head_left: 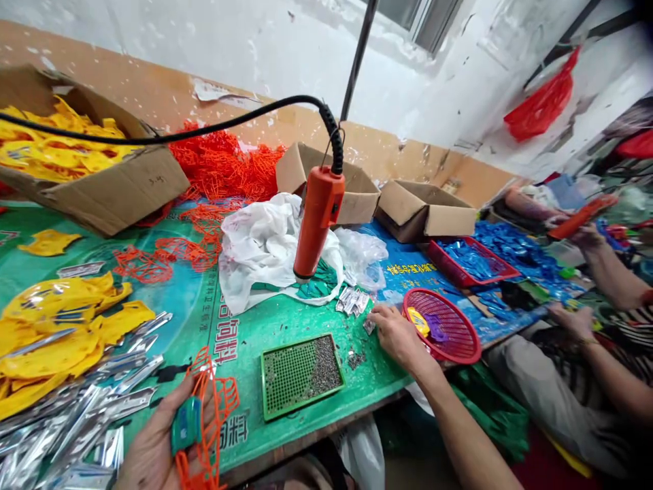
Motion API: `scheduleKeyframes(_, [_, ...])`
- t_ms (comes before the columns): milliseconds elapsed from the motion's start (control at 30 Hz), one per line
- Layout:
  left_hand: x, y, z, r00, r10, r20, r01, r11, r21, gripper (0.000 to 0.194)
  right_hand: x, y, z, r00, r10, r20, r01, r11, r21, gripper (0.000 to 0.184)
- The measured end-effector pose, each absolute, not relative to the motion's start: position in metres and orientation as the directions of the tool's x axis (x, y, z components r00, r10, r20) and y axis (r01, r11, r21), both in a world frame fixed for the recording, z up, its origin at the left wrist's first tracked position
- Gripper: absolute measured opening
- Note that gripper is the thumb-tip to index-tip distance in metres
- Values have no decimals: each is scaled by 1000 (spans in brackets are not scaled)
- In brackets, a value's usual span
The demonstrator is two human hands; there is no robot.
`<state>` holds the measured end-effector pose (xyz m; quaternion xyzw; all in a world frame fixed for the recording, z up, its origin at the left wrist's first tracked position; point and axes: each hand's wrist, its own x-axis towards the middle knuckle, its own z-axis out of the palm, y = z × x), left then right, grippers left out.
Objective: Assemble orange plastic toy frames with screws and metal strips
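A work table, covered with a green sheet and, further right, a blue sheet, carries yellow pieces beside silver metal strips at the left. Tangled orange pieces lie behind, between cardboard boxes. A white bag sits mid-table, behind a green tray of small dark bits; to the right are a round red basket, a red tray and shiny blue pieces.

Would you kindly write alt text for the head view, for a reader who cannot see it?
A person's left hand holds a green piece and orange strands, while the right hand reaches to a small silvery piece on a green-covered table. Between them sits a green tray of tiny parts; an orange tool hangs above the table, yellow pieces at left.
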<state>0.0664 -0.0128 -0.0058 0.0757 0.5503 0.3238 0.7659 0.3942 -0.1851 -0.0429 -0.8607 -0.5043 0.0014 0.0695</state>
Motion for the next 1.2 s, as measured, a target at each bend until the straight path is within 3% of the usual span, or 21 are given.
scheduleKeyframes(233, [65, -15, -13, 266, 534, -802, -379, 823, 422, 19, 397, -176, -43, 489, 872, -4, 863, -484, -146, 27])
scheduleKeyframes(433, [66, -17, -11, 258, 559, -788, -425, 798, 427, 21, 379, -178, -29, 488, 872, 31, 814, -442, -377, 21])
scheduleKeyframes(567, [68, -19, -3, 300, 565, -769, -469, 789, 397, 13, 342, -163, -15, 354, 935, -31, 723, -295, -624, 22])
scheduleKeyframes(667, [70, -22, 1, 361, 577, -733, -510, 780, 363, 11, 309, -141, -4, 202, 976, -75, 648, -191, -738, 26])
scheduleKeyframes(800, [65, -22, 2, 392, 589, -707, -533, 771, 348, 14, 284, -117, 10, 9, 994, -106, 597, -90, -797, 19])
scheduleKeyframes(933, [60, -18, 3, 399, 611, -683, -538, 760, 365, 18, 280, -107, 15, -6, 996, -90, 581, -70, -811, 19])
scheduleKeyframes(1200, [68, -12, -6, 425, 584, -692, -497, 789, 360, 17, 270, -102, 2, 36, 958, -283, 39, -284, -958, 29])
